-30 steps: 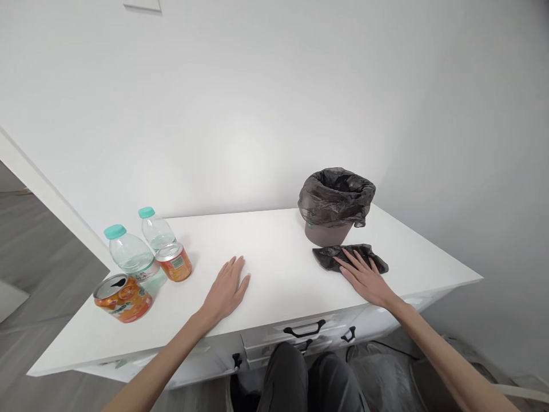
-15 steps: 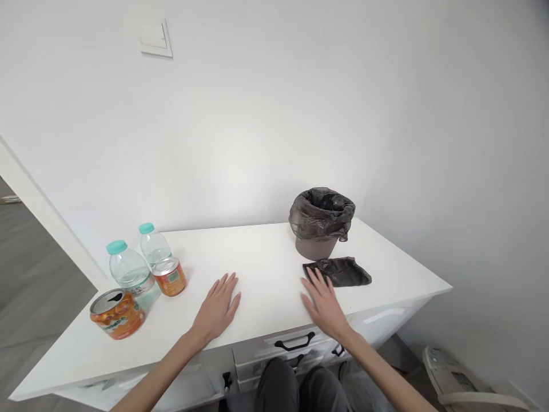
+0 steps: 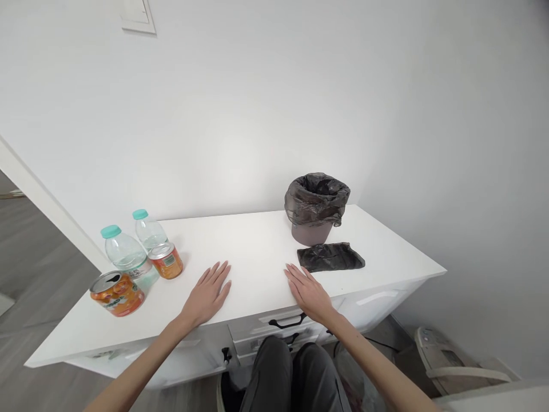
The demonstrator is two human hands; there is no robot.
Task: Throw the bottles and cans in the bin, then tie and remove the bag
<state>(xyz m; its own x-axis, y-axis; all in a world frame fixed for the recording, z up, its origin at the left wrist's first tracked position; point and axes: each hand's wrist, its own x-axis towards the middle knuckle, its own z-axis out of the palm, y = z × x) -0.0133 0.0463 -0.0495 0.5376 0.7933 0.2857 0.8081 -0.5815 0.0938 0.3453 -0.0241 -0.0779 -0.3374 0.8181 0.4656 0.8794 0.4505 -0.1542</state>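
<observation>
My left hand lies flat on the white tabletop, fingers stretched out, holding nothing. Flat near the front edge, my right hand is open too, its fingertips just left of a folded black plastic bag. Behind that bag stands a small brownish bin lined with a black bag folded over its rim. To the left of my left hand are an orange drink can with an open top, a smaller orange can, and two clear bottles with teal caps.
A white wall rises behind the table, with a light switch at upper left. Drawers with black handles are under the front edge, above my knees. A pale appliance stands on the floor at right.
My right hand has slid left, off the folded black bag, and its fingers are closer together. My left hand stays flat on the table. The camera view has tilted down slightly.
</observation>
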